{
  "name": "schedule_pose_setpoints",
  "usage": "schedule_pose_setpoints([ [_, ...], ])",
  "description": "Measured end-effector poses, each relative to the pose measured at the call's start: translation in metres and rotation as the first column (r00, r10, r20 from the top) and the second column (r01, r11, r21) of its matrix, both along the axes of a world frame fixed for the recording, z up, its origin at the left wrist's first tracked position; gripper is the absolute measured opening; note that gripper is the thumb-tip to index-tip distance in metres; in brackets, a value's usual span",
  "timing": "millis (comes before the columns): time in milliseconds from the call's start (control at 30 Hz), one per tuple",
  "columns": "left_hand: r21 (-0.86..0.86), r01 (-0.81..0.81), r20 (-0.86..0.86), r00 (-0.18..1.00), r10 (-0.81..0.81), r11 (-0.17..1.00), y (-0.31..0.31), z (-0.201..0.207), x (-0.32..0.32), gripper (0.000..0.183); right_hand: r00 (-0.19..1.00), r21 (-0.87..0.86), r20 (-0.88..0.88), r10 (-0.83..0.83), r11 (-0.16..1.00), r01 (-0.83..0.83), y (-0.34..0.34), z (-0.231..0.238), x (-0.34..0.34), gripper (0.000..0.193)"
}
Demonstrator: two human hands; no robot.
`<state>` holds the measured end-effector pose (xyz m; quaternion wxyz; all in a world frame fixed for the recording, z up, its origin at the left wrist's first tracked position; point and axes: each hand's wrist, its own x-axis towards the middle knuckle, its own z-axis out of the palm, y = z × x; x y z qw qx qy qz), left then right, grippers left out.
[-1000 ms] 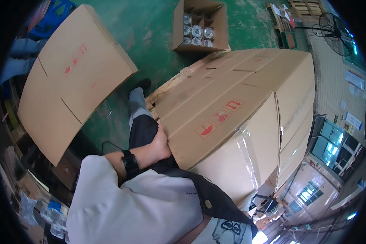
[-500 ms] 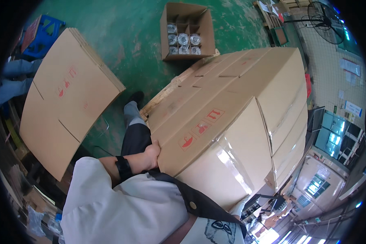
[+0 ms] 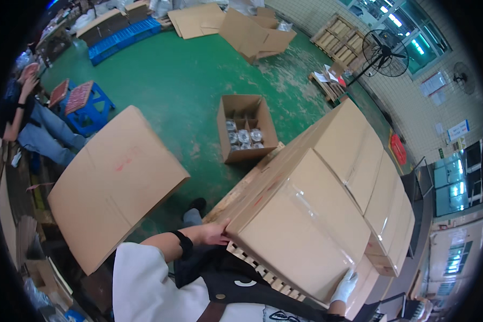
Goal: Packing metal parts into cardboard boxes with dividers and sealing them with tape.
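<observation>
A large taped cardboard carton (image 3: pixel 306 231) is in front of me, at the near end of a block of similar cartons. My bare left hand (image 3: pixel 216 232) grips its left lower edge, fingers curled against the cardboard. In a white glove, my right hand (image 3: pixel 344 285) holds the carton's near right edge, fingers laid along the corner by the clear tape. The carton sits between my two hands. Slatted wood of a pallet (image 3: pixel 263 271) shows beneath its near edge.
An open carton (image 3: pixel 228 156) of clear glassware in dividers stands beyond the pallet. Flattened cardboard (image 3: pixel 112 182) lies stacked at the left. Blue stools (image 3: pixel 94 110) and a seated person (image 3: pixel 43 123) are farther left. A black fan (image 3: pixel 383 52) stands at far right.
My view has swung upward, showing more floor and the far wall. The carton's taped face now shows more fully and its red-marked face less. My right hand has come clearly into view.
</observation>
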<state>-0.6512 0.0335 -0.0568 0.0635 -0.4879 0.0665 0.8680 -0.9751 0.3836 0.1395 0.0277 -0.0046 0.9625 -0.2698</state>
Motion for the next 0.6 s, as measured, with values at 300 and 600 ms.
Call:
schedule_pose_setpoints([
  [300, -0.718, 0.574, 0.685, 0.477, 0.551, 0.395, 0.080, -0.035, 0.341, 0.034, 0.791, 0.397, -0.409, 0.455, 0.869, -0.294, -0.026, 0.024, 0.023, 0.048],
  [600, -0.515, 0.143, 0.856, 0.033, 0.516, 0.845, 0.259, -0.064, 0.549, 0.048, -0.318, -0.593, 0.112, 0.941, -0.193, -0.781, -0.250, 0.053, 0.348, 0.026],
])
